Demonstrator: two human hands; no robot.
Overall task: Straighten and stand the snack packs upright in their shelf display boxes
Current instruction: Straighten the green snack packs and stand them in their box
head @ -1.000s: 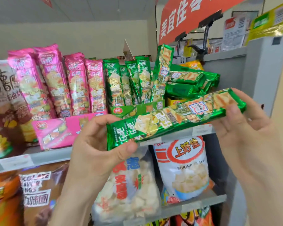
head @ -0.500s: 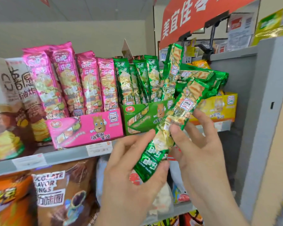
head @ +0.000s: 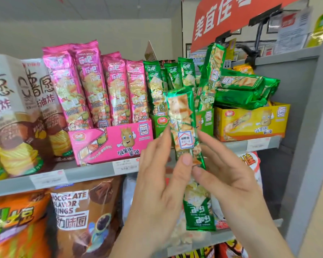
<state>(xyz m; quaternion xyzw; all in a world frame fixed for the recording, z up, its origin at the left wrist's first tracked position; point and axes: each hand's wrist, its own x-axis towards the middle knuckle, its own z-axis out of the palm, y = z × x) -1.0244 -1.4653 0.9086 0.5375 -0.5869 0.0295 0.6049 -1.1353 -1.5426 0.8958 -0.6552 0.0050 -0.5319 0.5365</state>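
Green snack pack (head: 183,123) is standing upright, print inverted, before the front edge of the shelf (head: 93,174), left hand (head: 157,185) and right hand (head: 229,175) both pinching its middle.

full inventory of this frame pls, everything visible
held green pack: 1, green, near upright in front of the green box
standing green packs: several, green, in the green box, one leaning
green box: 1, green, top shelf, middle
flat green packs: a few, green, stacked on the yellow box
yellow box: 1, yellow, top shelf, right
pink packs: 4 visible, pink, upright in the pink box
pink box: 1, pink, left of the green box
chip bags: 2, white-brown, top shelf, left
chocolate rings bag: 1, brown, lower shelf
red sign: 1, red, upper right
left hand: pinches the held pack
right hand: pinches the held pack
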